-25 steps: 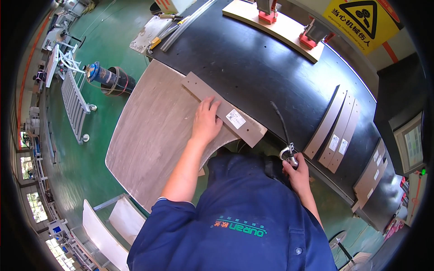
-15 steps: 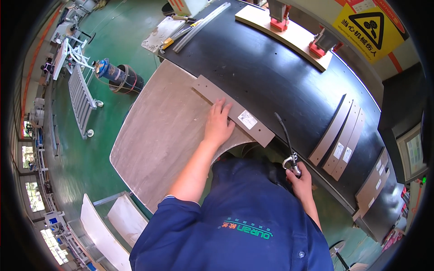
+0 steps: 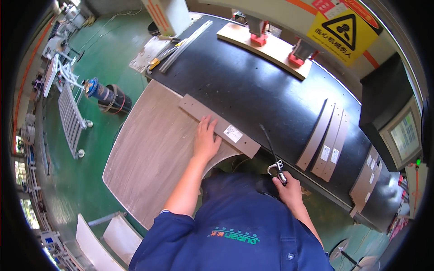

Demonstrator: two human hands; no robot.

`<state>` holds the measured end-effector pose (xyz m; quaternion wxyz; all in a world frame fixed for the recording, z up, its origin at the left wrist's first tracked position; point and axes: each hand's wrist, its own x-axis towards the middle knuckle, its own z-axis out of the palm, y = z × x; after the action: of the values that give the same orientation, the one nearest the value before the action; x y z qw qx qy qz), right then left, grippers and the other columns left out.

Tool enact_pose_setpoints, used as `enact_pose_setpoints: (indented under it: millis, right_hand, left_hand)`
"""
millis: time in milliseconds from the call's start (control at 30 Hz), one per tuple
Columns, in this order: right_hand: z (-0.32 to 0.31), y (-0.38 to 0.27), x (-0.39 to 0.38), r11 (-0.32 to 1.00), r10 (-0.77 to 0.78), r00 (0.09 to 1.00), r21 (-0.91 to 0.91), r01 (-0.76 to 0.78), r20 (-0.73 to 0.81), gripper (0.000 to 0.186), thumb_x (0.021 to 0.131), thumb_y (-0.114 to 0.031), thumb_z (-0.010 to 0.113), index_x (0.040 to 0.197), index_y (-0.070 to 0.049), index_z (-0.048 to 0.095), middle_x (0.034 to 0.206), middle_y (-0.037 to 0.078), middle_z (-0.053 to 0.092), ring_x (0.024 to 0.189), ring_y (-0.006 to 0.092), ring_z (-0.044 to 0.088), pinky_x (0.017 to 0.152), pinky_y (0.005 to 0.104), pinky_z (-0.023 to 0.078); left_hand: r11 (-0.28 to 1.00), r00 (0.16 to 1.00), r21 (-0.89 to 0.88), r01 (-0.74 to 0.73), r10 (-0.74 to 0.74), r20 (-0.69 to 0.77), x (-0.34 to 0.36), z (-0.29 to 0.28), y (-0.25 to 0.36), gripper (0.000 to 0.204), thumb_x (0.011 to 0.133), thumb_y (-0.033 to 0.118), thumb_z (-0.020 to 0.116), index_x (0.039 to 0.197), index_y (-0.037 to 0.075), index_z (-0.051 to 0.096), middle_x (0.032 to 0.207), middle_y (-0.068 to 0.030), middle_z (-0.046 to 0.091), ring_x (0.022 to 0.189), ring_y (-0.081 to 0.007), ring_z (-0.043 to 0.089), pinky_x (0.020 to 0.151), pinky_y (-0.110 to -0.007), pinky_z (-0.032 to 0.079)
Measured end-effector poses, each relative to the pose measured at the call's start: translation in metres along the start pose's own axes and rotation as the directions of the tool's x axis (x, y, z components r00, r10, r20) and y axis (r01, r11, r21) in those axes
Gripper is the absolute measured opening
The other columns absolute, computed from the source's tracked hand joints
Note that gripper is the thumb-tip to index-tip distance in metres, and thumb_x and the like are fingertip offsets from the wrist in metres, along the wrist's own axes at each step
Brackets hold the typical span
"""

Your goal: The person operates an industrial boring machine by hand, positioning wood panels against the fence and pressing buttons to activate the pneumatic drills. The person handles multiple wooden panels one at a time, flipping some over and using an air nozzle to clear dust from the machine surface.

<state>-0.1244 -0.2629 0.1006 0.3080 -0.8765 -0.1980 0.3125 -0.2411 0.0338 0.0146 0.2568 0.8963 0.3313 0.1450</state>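
Note:
A narrow brown board with a white label and small holes lies slantwise, partly over the black worktable's near edge and a wide wood-grain panel. My left hand rests on this board's near side, fingers stretched out and slightly apart. Over to the right, my right hand is closed around an air blow gun with a metal hook-shaped part. Its long thin black nozzle points up and away, its tip over the table, apart from the board.
Several similar brown strips lie on the black table at right, beside a screen. Red-footed clamps stand over a pale board at the far edge. Metal bars lie far left; a trolley stands on the floor.
The view has shifted, so the table and boards sit lower and farther left in the picture. My left hand stays on the board, and my right still holds the air blow gun.

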Motion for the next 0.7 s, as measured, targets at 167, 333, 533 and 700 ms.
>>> enact_pose_setpoints:
  millis: [167, 333, 533, 700]
  right_hand:
    - [-0.007, -0.005, -0.003, 0.993, -0.083, 0.975, -0.101, 0.063, -0.207, 0.029, 0.087, -0.031, 0.068, 0.085, -0.004, 0.055, 0.065, 0.015, 0.058, 0.064, 0.0385, 0.059, 0.056, 0.0446, 0.043]
    - [-0.012, -0.007, -0.007, 0.994, -0.030, 0.960, -0.113, -0.002, -0.277, 0.030, 0.088, -0.032, 0.067, 0.083, -0.005, 0.054, 0.062, 0.015, 0.056, 0.059, 0.0381, 0.057, 0.054, 0.0436, 0.042]
    - [0.003, 0.027, -0.005, 0.963, 0.148, 0.967, 0.252, -0.094, -0.205, 0.030, 0.090, -0.030, 0.064, 0.079, -0.004, 0.054, 0.057, 0.007, 0.053, 0.050, 0.0211, 0.052, 0.050, 0.0335, 0.041]
    - [-0.004, 0.027, -0.002, 0.745, 0.263, 0.964, 0.630, -0.222, 0.029, 0.032, 0.092, -0.032, 0.061, 0.073, -0.008, 0.053, 0.056, 0.000, 0.051, 0.048, 0.0092, 0.050, 0.045, 0.0239, 0.038]
  left_hand:
    - [0.999, 0.999, -0.019, -0.035, 0.035, -0.017, -0.001, 0.004, -0.002, 0.057, 0.076, 0.009, 0.060, 0.132, 0.008, 0.048, 0.147, -0.0162, 0.035, 0.139, -0.0381, 0.027, 0.113, -0.046, 0.027]
    - [0.997, 0.997, -0.032, -0.071, 0.069, -0.041, -0.001, 0.006, -0.003, 0.056, 0.078, 0.011, 0.060, 0.132, 0.006, 0.048, 0.146, -0.0164, 0.037, 0.138, -0.0374, 0.028, 0.113, -0.047, 0.026]
    - [0.995, 0.991, -0.021, -0.095, 0.092, -0.099, -0.005, 0.012, -0.007, 0.056, 0.078, 0.012, 0.061, 0.133, 0.007, 0.048, 0.146, -0.0161, 0.037, 0.138, -0.0375, 0.028, 0.112, -0.048, 0.026]
    - [0.997, 0.990, -0.008, -0.080, 0.079, -0.117, -0.008, 0.012, -0.008, 0.056, 0.079, 0.013, 0.061, 0.133, 0.008, 0.049, 0.147, -0.0136, 0.037, 0.138, -0.0360, 0.029, 0.112, -0.047, 0.026]
